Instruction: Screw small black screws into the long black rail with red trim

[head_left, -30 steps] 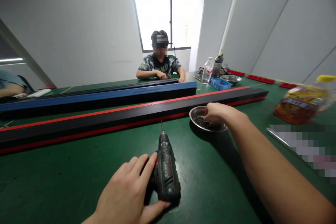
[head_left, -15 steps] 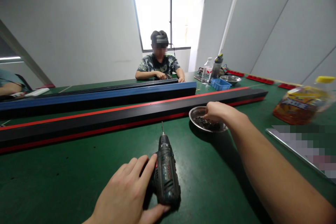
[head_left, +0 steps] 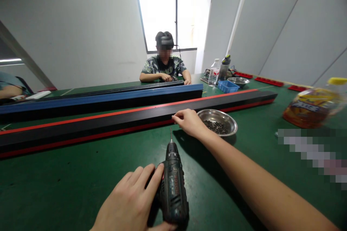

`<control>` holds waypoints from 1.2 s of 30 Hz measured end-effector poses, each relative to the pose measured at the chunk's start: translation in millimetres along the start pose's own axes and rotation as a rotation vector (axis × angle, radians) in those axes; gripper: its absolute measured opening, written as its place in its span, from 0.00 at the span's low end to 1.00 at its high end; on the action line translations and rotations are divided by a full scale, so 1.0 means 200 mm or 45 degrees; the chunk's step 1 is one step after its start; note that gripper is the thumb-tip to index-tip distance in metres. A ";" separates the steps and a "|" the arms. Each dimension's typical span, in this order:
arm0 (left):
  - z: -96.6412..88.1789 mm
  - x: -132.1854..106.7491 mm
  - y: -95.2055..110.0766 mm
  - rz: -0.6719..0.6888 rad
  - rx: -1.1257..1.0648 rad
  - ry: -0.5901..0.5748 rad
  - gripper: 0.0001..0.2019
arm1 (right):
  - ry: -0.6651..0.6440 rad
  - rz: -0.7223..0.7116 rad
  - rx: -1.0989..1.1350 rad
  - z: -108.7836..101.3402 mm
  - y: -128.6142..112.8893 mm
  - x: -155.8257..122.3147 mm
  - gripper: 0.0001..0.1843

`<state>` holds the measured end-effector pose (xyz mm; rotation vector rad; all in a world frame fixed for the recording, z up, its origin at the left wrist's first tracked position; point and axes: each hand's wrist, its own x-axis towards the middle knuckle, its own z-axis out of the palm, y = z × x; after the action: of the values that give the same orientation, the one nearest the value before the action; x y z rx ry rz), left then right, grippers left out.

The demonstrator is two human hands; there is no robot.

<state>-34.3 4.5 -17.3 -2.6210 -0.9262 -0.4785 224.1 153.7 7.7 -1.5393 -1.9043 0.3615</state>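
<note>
My left hand (head_left: 130, 196) is wrapped around a black cordless drill (head_left: 175, 184), whose thin bit points away from me toward the long bar. My right hand (head_left: 189, 121) is pinched shut just beyond the bit's tip, close to the bar's front side. Whatever sits between its fingertips is too small to make out. Beside that hand is a round metal bowl (head_left: 230, 122) with many small dark pieces, which look like screws. The long black bar (head_left: 130, 115) with red edges lies across the table in front of both hands.
Behind the bar lies a blue and black profile (head_left: 162, 94). A co-worker (head_left: 164, 66) sits across the green table (head_left: 81, 187). To the right stand a jug of orange liquid (head_left: 306, 108), a blue tray (head_left: 228, 87), bottles and a second metal bowl (head_left: 238, 81).
My right hand has come out of the bowl and moved left to the drill bit's tip, its fingers pinched. The drill, still in my left hand, has shifted very slightly.
</note>
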 end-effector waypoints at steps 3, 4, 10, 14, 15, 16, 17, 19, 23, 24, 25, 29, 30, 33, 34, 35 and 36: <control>0.01 0.00 0.00 0.014 0.001 0.021 0.45 | 0.003 0.077 0.146 0.15 0.04 -0.04 0.13; 0.01 -0.01 0.00 0.010 -0.004 0.015 0.45 | -0.004 0.123 0.205 0.18 0.07 -0.04 0.13; 0.01 -0.01 0.02 -0.021 -0.041 -0.058 0.46 | -0.112 0.244 0.468 0.25 0.18 -0.05 0.16; 0.00 0.01 0.02 -0.027 -0.042 -0.088 0.47 | -0.113 0.208 0.412 0.24 0.17 -0.05 0.16; 0.00 0.01 0.02 -0.022 -0.035 -0.085 0.47 | -0.109 0.205 0.391 0.23 0.16 -0.05 0.16; -0.01 0.01 0.02 -0.015 -0.028 -0.078 0.47 | -0.107 0.201 0.370 0.23 0.15 -0.06 0.16; -0.01 0.02 0.02 -0.010 -0.022 -0.071 0.46 | -0.104 0.196 0.348 0.22 0.14 -0.06 0.16; -0.01 0.02 0.02 -0.006 -0.014 -0.061 0.46 | -0.093 0.179 0.297 0.21 0.13 -0.07 0.16; -0.01 0.01 0.02 -0.011 -0.006 -0.064 0.46 | -0.089 0.116 0.226 0.21 0.13 -0.07 0.18; -0.01 0.01 0.02 -0.012 -0.006 -0.069 0.46 | -0.096 0.105 0.223 0.21 0.13 -0.07 0.19; -0.01 0.01 0.02 -0.011 -0.008 -0.073 0.46 | -0.098 0.102 0.224 0.21 0.14 -0.07 0.20; -0.01 0.01 0.02 -0.014 -0.016 -0.070 0.46 | -0.004 0.189 0.281 0.22 0.14 -0.07 0.24; -0.01 0.01 0.02 -0.016 -0.014 -0.063 0.46 | 0.022 0.208 0.319 0.22 0.14 -0.07 0.24; -0.01 0.01 0.02 -0.010 -0.004 -0.053 0.46 | 0.024 0.209 0.503 0.22 0.13 -0.08 0.23; -0.01 0.01 0.02 -0.010 0.000 -0.052 0.46 | 0.005 0.202 0.565 0.22 0.13 -0.08 0.23; -0.01 0.01 0.02 -0.011 0.003 -0.054 0.46 | -0.013 0.197 0.612 0.22 0.13 -0.08 0.23; -0.01 0.01 0.03 -0.013 0.004 -0.058 0.46 | -0.026 0.194 0.642 0.22 0.13 -0.08 0.23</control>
<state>-29.7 1.3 -16.2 -2.6354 -0.9536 -0.4214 216.9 153.5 -46.0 -1.3365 -1.5535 0.8553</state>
